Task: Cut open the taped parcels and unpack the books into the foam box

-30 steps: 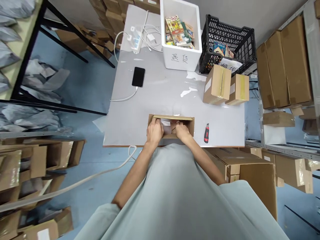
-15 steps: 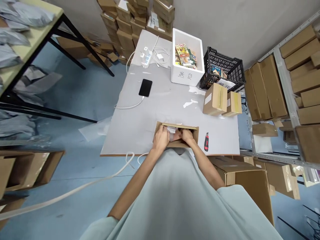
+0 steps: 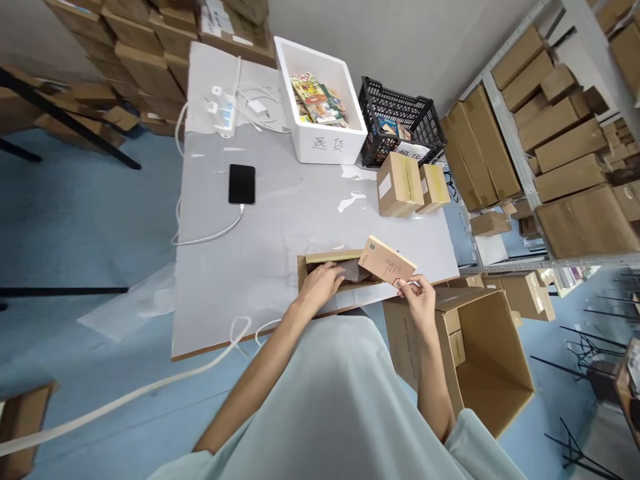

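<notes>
My right hand [image 3: 419,297] pinches a pale pink book [image 3: 387,260] by its lower right corner, holding it tilted above the table's front right part. Close by on the left, an open cardboard box [image 3: 303,272] sits at the front edge. Over this box lies my left hand [image 3: 320,285], its fingers stretched out toward crumpled grey plastic [image 3: 354,271] inside; whether they touch the plastic is unclear. A small bit of red shows at the book's lower edge, mostly covered.
A phone [image 3: 242,184] on a white cable lies at left, near a power strip [image 3: 227,115]. Behind stand a white foam box [image 3: 327,145] with booklets and a black crate [image 3: 367,127]. Two taped cartons [image 3: 400,185] sit at right; a large open carton [image 3: 493,360] is below.
My right hand has come out of the cardboard box with the pink book and moved right. My left hand has shifted from the box's left side to over its opening. The view has turned right.
</notes>
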Motion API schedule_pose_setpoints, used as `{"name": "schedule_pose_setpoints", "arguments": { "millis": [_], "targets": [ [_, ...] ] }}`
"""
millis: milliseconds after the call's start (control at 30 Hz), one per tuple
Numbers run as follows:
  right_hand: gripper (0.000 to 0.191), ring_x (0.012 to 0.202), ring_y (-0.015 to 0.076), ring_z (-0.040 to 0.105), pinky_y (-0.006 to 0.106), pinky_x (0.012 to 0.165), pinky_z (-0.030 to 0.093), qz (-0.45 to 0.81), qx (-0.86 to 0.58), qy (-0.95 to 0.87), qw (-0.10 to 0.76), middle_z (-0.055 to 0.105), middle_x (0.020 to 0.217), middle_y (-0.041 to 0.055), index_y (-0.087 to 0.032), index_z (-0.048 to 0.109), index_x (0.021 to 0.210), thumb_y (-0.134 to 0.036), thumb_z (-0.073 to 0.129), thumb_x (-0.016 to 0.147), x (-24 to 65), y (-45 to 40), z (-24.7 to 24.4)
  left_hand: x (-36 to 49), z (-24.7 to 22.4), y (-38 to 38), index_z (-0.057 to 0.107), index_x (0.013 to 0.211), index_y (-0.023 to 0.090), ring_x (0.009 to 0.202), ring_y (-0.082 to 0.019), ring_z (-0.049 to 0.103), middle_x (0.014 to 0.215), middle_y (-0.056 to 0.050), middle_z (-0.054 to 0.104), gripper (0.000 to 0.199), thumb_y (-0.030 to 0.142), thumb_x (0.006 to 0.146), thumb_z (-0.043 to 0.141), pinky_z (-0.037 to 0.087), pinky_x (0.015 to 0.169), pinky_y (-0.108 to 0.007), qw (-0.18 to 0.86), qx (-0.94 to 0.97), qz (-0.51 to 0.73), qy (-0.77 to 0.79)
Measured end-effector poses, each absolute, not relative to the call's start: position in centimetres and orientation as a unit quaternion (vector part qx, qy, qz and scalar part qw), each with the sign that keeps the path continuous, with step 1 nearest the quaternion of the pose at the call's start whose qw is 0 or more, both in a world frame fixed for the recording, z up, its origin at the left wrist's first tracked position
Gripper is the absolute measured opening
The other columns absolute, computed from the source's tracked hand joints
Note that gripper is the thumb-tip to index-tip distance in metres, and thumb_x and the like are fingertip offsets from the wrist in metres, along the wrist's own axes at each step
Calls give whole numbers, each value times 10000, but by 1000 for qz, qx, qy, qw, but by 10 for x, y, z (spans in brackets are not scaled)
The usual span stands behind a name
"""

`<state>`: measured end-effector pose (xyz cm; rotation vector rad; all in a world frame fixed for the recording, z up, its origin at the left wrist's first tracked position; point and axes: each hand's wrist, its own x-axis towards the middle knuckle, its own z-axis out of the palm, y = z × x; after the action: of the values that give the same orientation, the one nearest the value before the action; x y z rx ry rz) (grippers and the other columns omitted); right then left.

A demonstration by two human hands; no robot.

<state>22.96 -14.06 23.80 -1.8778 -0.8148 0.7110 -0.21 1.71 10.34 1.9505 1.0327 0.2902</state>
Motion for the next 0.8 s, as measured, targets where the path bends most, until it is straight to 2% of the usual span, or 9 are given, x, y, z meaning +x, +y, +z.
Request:
{"name": "schedule_pose_setpoints", "arguments": {
  "millis": [67,167,267,367,433,533,633,700,800],
  "targets": [
    [589,647,182,722,326,689,606,300,-734,-261,551,742,793,-12,-248,633,916,-718,969,803,213,-137,231,2,114,18,877,1332,263,1322,-378,787,1450,-139,824,374,401,1017,732,611,1174,-514,536,727,182,389],
    [615,640,155,719,310,674,614,308,-697,-214,611,759,841,-8,-240,640,923,-709,1007,769,184,-126,218,12,136,14,867,1348,236,1180,-340,818,1368,-150,857,629,671,893,865,657,1021,-450,717,557,247,340],
    [615,636,140,708,289,646,602,331,-671,-195,635,770,865,-3,-239,653,915,-698,1025,744,162,-115,208,22,156,8,896,1093,188,917,-243,779,1099,-142,875,714,816,756,940,616,814,-334,779,406,314,359],
    [592,653,149,721,292,647,606,372,-660,-200,622,793,892,19,-231,686,907,-673,1036,728,155,-107,205,25,167,7,857,913,172,720,-163,647,815,-65,782,719,822,646,1010,524,672,-272,755,344,373,415],
    [585,666,164,735,300,646,611,388,-666,-207,602,808,907,36,-219,739,962,-662,1036,721,158,-102,205,21,171,10,848,904,175,700,-157,630,785,-46,758,706,812,649,1016,521,655,-271,726,343,410,433],
    [662,692,183,761,312,642,618,369,-683,-213,594,827,978,62,-204,794,1149,-684,1003,743,166,-93,207,8,178,17,835,862,193,701,-168,667,797,-38,758,589,748,747,992,570,679,-291,660,404,467,429],
    [723,714,207,794,319,635,634,372,-678,-230,591,844,1021,89,-200,800,1230,-765,934,800,172,-81,214,-8,188,21,863,868,218,747,-181,743,883,-42,790,359,569,915,926,618,718,-301,553,500,518,420],
    [750,751,236,825,330,632,655,425,-647,-242,584,860,1040,117,-197,814,1224,-855,839,866,174,-71,221,-16,195,21,910,967,248,895,-205,814,1021,-60,839,197,427,1017,844,664,822,-317,471,572,541,397],
    [770,806,256,843,330,629,679,492,-596,-250,583,871,1029,132,-190,835,1177,-911,759,917,178,-56,233,-20,204,16,926,1105,288,1068,-212,843,1163,-63,869,179,289,1095,747,690,974,-341,371,671,548,334]
  ]
}}
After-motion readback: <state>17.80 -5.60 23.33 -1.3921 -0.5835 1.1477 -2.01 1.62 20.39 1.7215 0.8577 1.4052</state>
